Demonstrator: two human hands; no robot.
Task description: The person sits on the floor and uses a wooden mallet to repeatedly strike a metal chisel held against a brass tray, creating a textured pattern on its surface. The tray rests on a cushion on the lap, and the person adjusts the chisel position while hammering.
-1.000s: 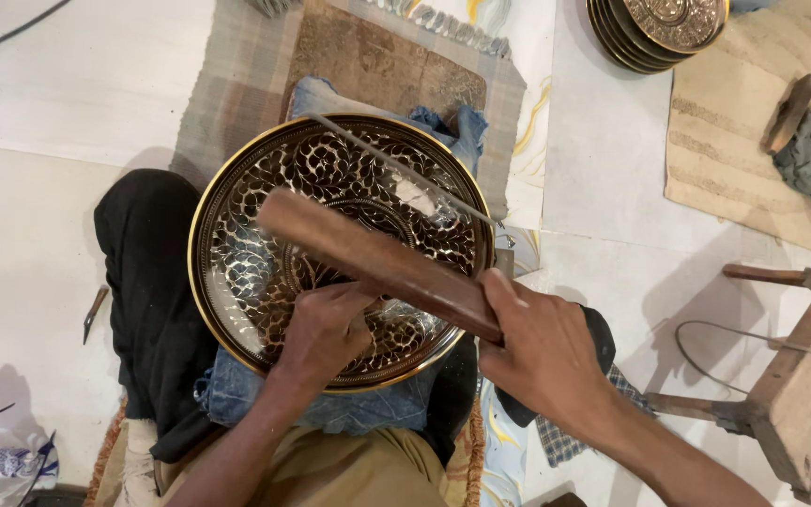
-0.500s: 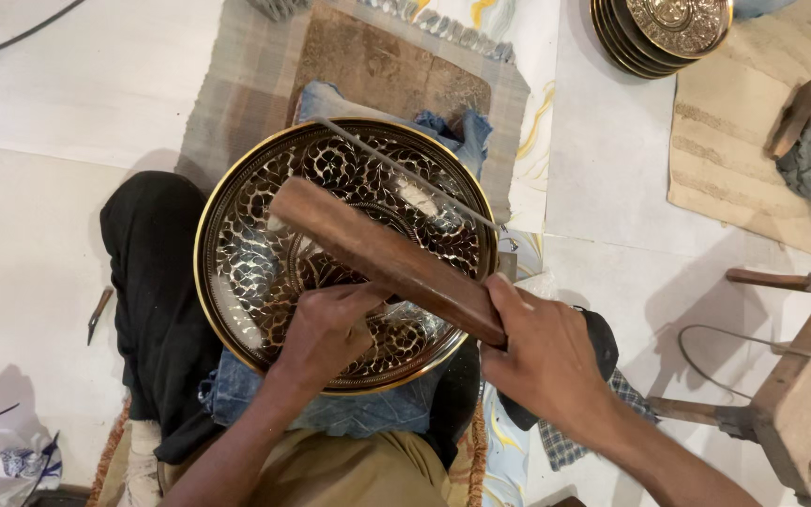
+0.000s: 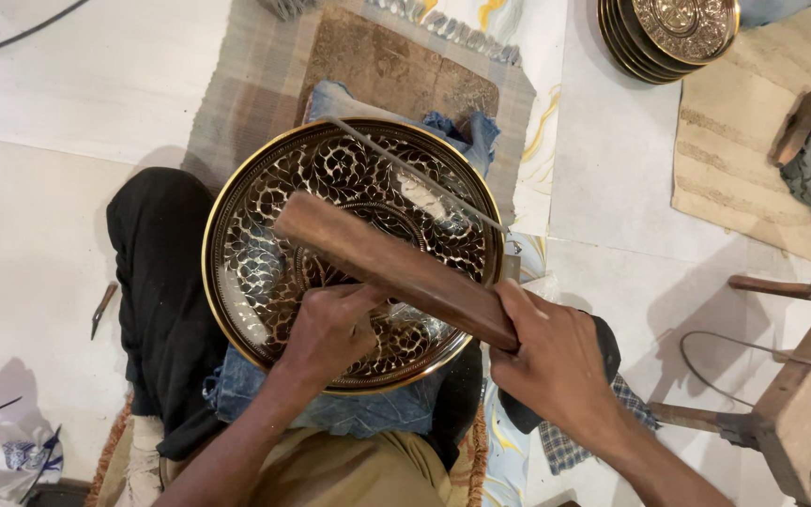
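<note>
A round engraved metal plate (image 3: pixel 265 253) fills the frame's centre. The right hand (image 3: pixel 556 361) grips a wooden block (image 3: pixel 391 268) slanting over it. The left hand (image 3: pixel 326 329), curled, pinches something unseen against the plate.

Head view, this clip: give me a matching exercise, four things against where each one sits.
Things:
1. wooden block
2. stack of engraved plates
3. small metal tool
4. wooden stool

Places:
A. top right, on the floor
B. right edge, lower part
C. floor, left of the black cloth
D. in the right hand, slanting over the large engraved plate

Pairs: 1-D, 2-A, 3-C, 4-B
</note>
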